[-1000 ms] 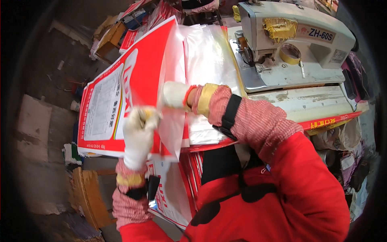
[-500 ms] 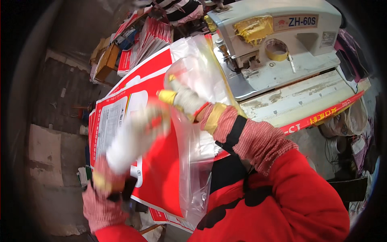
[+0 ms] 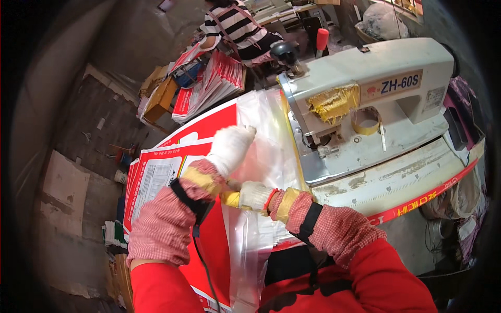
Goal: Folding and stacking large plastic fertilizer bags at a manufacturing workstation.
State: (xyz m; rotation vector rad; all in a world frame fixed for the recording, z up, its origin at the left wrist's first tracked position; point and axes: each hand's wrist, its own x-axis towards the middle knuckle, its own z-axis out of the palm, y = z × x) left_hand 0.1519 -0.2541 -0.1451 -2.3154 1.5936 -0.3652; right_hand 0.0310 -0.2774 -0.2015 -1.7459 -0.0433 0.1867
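A stack of red-and-white printed sacks (image 3: pixel 215 245) lies before me, with clear plastic liners (image 3: pixel 261 120) spreading from their right side. My left hand (image 3: pixel 232 148), in a white glove, reaches over the liners at the upper part of the stack. Its fingers look curled in, and what they hold is hidden. Just below and to the right, my right hand (image 3: pixel 254 196) wears a pale glove with yellow-wrapped fingers. Those fingers are closed at the liner, pointing left, and their tips go partly behind my left wrist. Both forearms have red checked sleeve covers with dark straps.
A pale industrial sewing machine (image 3: pixel 365 99) stands right of the stack, a tape roll (image 3: pixel 366 121) on its bed. Farther back lie more folded sacks (image 3: pixel 216 86) and a cardboard box (image 3: pixel 160 100). Another person in a striped top (image 3: pixel 237 26) works beyond them.
My left hand has moved up and right from the sack's printed face onto the liners. My right hand has gone lower, its fingers now drawn in. The view has tilted up, showing the other person.
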